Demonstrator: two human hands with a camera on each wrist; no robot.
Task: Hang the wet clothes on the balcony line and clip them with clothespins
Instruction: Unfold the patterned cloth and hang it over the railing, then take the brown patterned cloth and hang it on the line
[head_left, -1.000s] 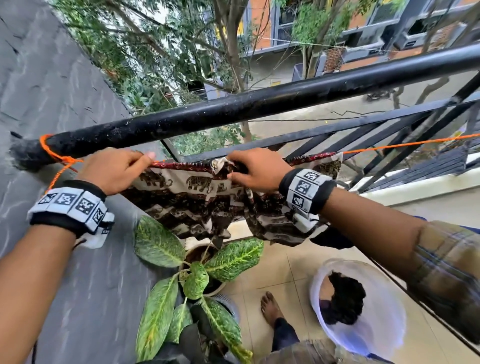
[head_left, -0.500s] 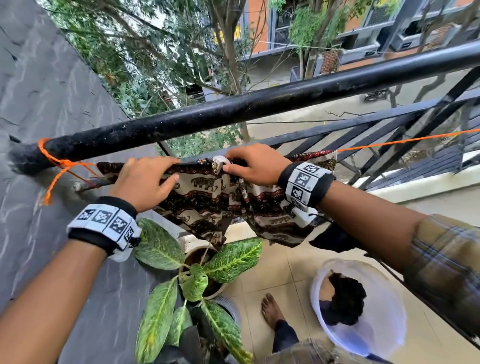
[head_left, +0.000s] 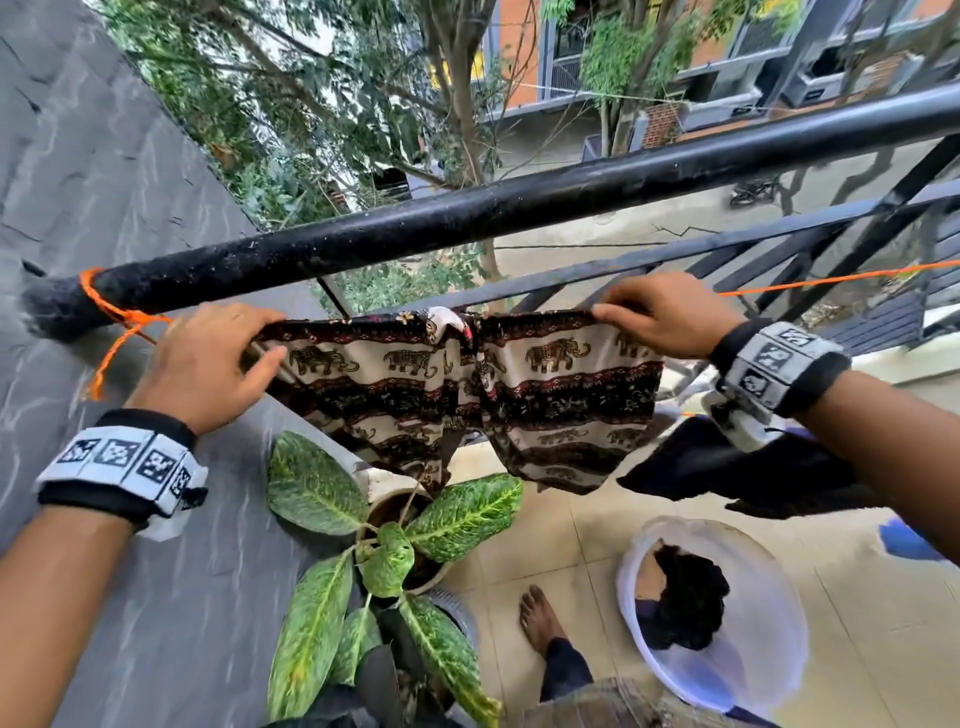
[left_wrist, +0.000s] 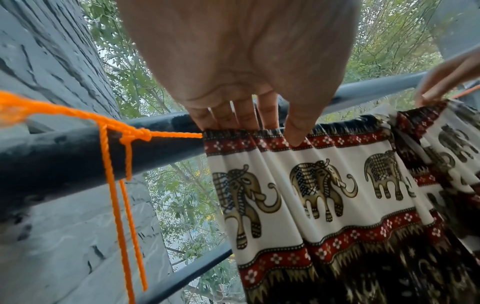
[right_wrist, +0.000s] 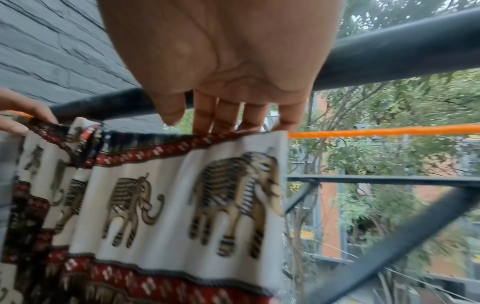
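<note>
- Elephant-print cloth hangs over the orange line, and the line runs just below the black railing bar.
- My left hand is at 9 o'clock of the cloth. In the left wrist view its fingers lie over the top edge at the left corner and the thumb presses the red border from the front, so I pinch the cloth there.
- My right hand is at 3 o'clock of the cloth. In the right wrist view its fingers touch the top edge at the right corner, but the thumb stays in the air, apart from the cloth; the hand is relaxed and not clenched.
- Between my two hands the cloth is bunched in the middle.
- At the left end the line is knotted around the bar, and two loose ends hang down.
- At 6 o'clock stands a potted plant on the tiled floor.
- At 5 o'clock is a white basket with dark clothes inside, beside my bare foot.
</note>
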